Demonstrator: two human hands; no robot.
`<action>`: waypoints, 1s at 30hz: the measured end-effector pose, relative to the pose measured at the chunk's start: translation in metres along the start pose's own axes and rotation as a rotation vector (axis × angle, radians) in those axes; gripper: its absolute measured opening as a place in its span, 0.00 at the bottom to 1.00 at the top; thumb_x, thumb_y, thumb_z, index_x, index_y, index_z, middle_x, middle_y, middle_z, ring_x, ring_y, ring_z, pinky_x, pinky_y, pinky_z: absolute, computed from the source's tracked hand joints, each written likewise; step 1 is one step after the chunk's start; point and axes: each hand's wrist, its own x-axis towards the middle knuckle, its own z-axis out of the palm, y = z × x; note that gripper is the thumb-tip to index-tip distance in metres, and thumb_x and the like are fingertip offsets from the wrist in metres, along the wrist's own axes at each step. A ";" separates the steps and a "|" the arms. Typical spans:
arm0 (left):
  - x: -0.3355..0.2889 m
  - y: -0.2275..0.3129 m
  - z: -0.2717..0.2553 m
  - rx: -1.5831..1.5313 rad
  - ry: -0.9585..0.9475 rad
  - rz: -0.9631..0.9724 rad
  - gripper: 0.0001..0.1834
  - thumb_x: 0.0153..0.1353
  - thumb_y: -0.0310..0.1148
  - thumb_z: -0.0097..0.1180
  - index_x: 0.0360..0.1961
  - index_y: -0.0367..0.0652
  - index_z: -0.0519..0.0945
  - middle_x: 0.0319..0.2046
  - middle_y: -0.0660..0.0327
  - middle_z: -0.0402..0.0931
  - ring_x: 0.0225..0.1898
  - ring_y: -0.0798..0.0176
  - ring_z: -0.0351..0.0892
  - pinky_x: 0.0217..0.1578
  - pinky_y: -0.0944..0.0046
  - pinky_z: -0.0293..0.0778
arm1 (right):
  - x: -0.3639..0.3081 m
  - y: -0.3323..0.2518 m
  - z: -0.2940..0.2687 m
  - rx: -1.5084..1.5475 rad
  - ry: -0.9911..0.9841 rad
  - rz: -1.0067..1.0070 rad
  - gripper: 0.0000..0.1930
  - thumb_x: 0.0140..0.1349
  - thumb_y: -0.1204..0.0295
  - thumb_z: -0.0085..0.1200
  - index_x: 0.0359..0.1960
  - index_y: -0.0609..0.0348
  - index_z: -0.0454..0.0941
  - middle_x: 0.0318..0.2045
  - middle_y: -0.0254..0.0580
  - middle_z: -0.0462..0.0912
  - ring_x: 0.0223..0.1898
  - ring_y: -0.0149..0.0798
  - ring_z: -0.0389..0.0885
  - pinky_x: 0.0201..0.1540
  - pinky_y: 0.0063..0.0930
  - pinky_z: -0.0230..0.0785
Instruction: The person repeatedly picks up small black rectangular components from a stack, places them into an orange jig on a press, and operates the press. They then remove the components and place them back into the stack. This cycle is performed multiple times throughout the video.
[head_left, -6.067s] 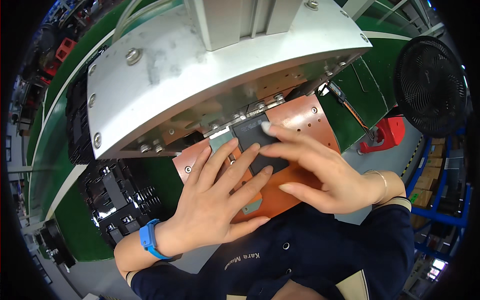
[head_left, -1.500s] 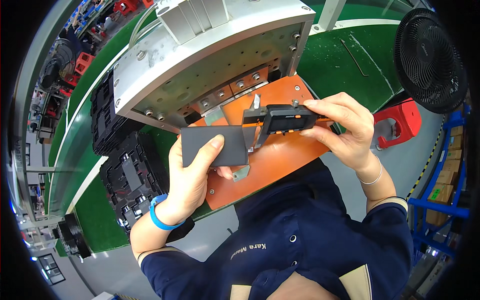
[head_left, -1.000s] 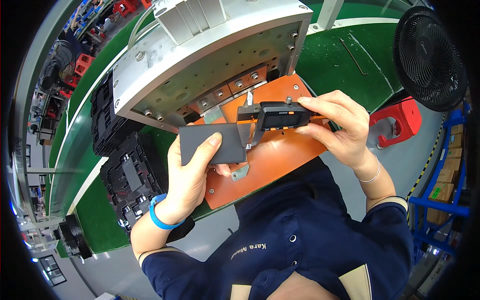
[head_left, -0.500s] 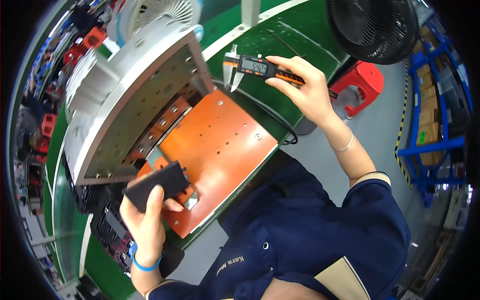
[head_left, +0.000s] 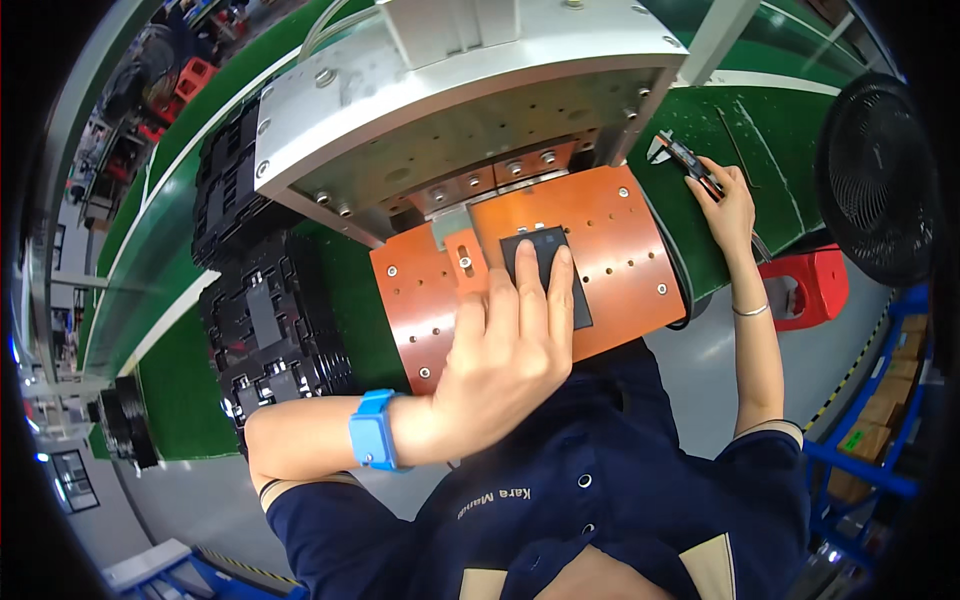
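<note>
A flat black rectangular part (head_left: 543,255) lies on the orange plate (head_left: 615,225) of a metal fixture. My left hand (head_left: 510,350) rests over it with outstretched fingers, two fingertips touching its top face. Part of its lower left side is hidden beneath those fingers. A small orange slotted block (head_left: 464,258) with a screw is fixed on the plate to the left of the part. Off to the right, my right hand (head_left: 728,212) has its thumb and fingers closed on a digital caliper (head_left: 685,160), low over the green tabletop (head_left: 690,240).
The fixture's thick silver frame (head_left: 470,95) rises behind the plate. Stacked black trays (head_left: 265,320) stand to the left. At the far right is a black fan (head_left: 875,180), with a red stool (head_left: 815,290) below. A thin rod (head_left: 738,145) lies beyond the caliper.
The black part has gone from my raised left hand down onto the orange plate. My right hand has lowered the caliper toward the green table at the right. The view has turned.
</note>
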 end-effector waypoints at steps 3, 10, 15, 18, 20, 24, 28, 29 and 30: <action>-0.008 0.014 -0.015 -0.102 -0.121 -0.123 0.26 0.59 0.50 0.58 0.54 0.47 0.80 0.46 0.50 0.81 0.50 0.54 0.81 0.46 0.57 0.74 | 0.004 0.018 0.008 -0.088 0.044 -0.143 0.19 0.55 0.60 0.66 0.48 0.50 0.84 0.32 0.39 0.76 0.37 0.42 0.75 0.42 0.35 0.69; -0.017 0.010 -0.013 -0.129 -0.123 -0.112 0.26 0.61 0.53 0.56 0.52 0.46 0.82 0.48 0.49 0.81 0.55 0.52 0.79 0.50 0.51 0.73 | -0.002 -0.042 -0.012 0.083 0.237 -0.321 0.19 0.54 0.68 0.67 0.49 0.56 0.82 0.37 0.42 0.80 0.42 0.44 0.76 0.47 0.35 0.68; -0.017 0.004 -0.005 -0.174 -0.101 -0.087 0.22 0.63 0.47 0.56 0.50 0.42 0.82 0.48 0.50 0.81 0.53 0.54 0.80 0.45 0.57 0.77 | -0.029 -0.168 -0.076 0.409 -0.097 -0.654 0.06 0.50 0.78 0.64 0.31 0.59 0.83 0.34 0.39 0.83 0.38 0.41 0.78 0.42 0.32 0.69; -0.018 -0.002 -0.004 -0.212 -0.089 -0.031 0.19 0.63 0.43 0.57 0.49 0.43 0.82 0.48 0.50 0.80 0.51 0.55 0.81 0.42 0.58 0.78 | -0.036 -0.192 -0.064 0.420 -0.263 -0.797 0.09 0.51 0.77 0.64 0.36 0.56 0.83 0.37 0.38 0.79 0.39 0.43 0.75 0.44 0.33 0.67; -0.020 -0.006 -0.004 -0.239 -0.063 -0.014 0.18 0.62 0.42 0.57 0.49 0.45 0.83 0.47 0.50 0.80 0.51 0.55 0.81 0.41 0.58 0.78 | -0.035 -0.198 -0.052 0.398 -0.302 -0.818 0.11 0.51 0.79 0.63 0.37 0.56 0.84 0.38 0.38 0.77 0.40 0.41 0.74 0.44 0.33 0.65; -0.022 -0.008 0.001 -0.286 -0.017 -0.010 0.18 0.62 0.42 0.57 0.50 0.46 0.83 0.47 0.48 0.80 0.50 0.54 0.82 0.41 0.59 0.79 | -0.034 -0.203 -0.043 0.311 -0.296 -0.861 0.12 0.51 0.78 0.63 0.39 0.54 0.84 0.39 0.38 0.76 0.40 0.41 0.72 0.44 0.33 0.65; -0.023 -0.008 0.002 -0.296 -0.007 0.000 0.18 0.62 0.41 0.57 0.51 0.46 0.83 0.46 0.47 0.81 0.49 0.53 0.82 0.41 0.59 0.80 | -0.036 -0.204 -0.041 0.210 -0.240 -0.921 0.13 0.51 0.77 0.63 0.40 0.53 0.84 0.41 0.39 0.75 0.40 0.41 0.72 0.43 0.33 0.65; -0.023 -0.007 0.002 -0.296 -0.010 -0.002 0.18 0.62 0.41 0.57 0.50 0.46 0.83 0.46 0.47 0.81 0.49 0.53 0.82 0.41 0.59 0.80 | -0.037 -0.205 -0.040 0.191 -0.238 -0.911 0.13 0.51 0.76 0.63 0.40 0.53 0.83 0.42 0.39 0.75 0.41 0.42 0.72 0.43 0.34 0.66; -0.024 -0.006 0.002 -0.295 -0.013 -0.005 0.18 0.62 0.41 0.57 0.50 0.46 0.83 0.46 0.47 0.81 0.49 0.53 0.82 0.41 0.59 0.80 | -0.037 -0.206 -0.039 0.172 -0.236 -0.901 0.12 0.52 0.75 0.63 0.40 0.53 0.82 0.42 0.39 0.75 0.43 0.43 0.72 0.44 0.34 0.66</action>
